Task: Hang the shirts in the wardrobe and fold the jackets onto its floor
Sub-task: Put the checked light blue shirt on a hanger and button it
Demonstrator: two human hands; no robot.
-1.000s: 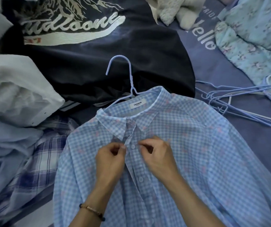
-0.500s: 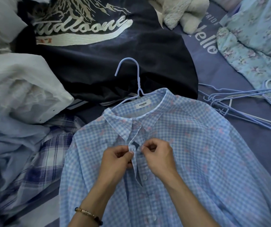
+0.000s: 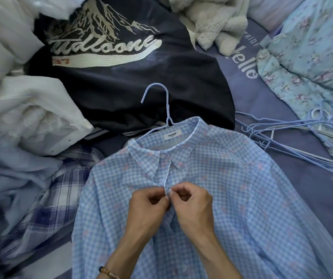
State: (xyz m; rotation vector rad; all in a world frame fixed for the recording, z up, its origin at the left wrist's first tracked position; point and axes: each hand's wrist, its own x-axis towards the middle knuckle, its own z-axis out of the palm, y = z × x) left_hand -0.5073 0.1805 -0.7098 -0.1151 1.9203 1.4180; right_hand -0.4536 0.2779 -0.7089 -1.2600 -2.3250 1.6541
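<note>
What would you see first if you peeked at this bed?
First, two hands, the left hand and right hand, pinching the front of a blue checked shirt on a hanger, low in the middle. Behind it lies a dark jacket with big cream lettering. More hangers lie piled at the right.

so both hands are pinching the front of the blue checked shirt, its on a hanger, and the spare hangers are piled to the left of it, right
Not quite: the head view shows the spare hangers piled to the right of the blue checked shirt, not the left. The rest holds: both hands pinch its front, and it is on a hanger.
</note>
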